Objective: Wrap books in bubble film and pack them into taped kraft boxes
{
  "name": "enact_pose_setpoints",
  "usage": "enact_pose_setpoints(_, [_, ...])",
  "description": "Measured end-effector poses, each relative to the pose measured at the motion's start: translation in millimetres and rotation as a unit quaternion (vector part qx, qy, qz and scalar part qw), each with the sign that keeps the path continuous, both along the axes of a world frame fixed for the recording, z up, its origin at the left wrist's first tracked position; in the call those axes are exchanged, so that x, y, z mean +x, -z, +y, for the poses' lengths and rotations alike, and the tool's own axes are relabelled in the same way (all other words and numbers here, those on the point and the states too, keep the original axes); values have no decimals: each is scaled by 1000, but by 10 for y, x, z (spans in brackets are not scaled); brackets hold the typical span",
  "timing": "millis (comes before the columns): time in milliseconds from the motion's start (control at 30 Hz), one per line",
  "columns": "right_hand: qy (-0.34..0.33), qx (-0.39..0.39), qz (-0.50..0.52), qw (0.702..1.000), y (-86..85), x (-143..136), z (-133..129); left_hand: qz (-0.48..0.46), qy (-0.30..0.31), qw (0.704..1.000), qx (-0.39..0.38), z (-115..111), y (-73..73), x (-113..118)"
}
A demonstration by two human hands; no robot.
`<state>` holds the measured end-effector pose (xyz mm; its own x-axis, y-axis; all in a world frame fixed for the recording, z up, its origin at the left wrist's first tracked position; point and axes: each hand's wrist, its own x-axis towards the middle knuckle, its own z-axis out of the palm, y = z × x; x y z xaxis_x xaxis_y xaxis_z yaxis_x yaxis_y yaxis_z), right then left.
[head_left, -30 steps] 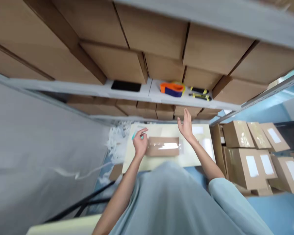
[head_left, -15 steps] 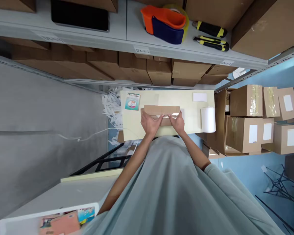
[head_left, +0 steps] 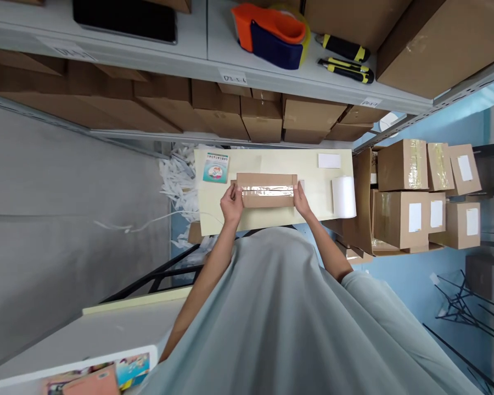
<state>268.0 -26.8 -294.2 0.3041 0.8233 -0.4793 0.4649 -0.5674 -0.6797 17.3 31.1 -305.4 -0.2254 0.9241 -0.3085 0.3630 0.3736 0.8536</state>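
A flat brown cardboard box (head_left: pixel 267 201) lies across the middle of the cream table (head_left: pixel 263 222), with a shiny strip of clear tape along its length. At its left end my left hand (head_left: pixel 232 204) grips the edge, thumb on top. My right hand (head_left: pixel 302 201) holds the opposite end, fingers along the side. Part of a pale sheet (head_left: pixel 302 183) shows just behind the right end of the box. A teal booklet (head_left: pixel 215 168) lies to the left, beyond my left hand.
A roll of white labels (head_left: pixel 343 196) and a white slip (head_left: pixel 329 161) are at the table's right. A shelf (head_left: pixel 140 57) above bears a phone (head_left: pixel 125 21), an orange tape dispenser (head_left: pixel 271 34) and two utility knives (head_left: pixel 346 59). Stacked cartons (head_left: pixel 403 219) stand at right; shredded paper (head_left: pixel 177 186) at left.
My hands have moved apart from the middle of the box to its two ends. The taped strip, covered in part by my fingers before, now shows fully.
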Motion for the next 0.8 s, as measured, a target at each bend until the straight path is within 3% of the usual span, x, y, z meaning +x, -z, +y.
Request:
enact_pose_setpoints(133, [42,46,-23,998,-229,-11,-133,-2,-15,1000,-11,-103,-160,-100])
enact_pose_setpoints(233, [67,93,-24,993,-443,-27,-255,6,-9,1000,11,-238,-378,-162])
enact_pose_setpoints(500, [98,270,-39,957,-1316,110,-394,22,31,981,192,-352,-1283,-102])
enact_pose_setpoints(600, [89,315,-32,944,-1572,114,-381,40,24,971,234,-352,-1533,-123])
enact_pose_setpoints(700, [72,332,-5,941,-1593,62,-362,40,7,970,238,-350,-1548,-212])
enact_pose_setpoints(800, [80,295,31,952,-1357,6,-352,-17,-19,982,186,-332,-1265,-290])
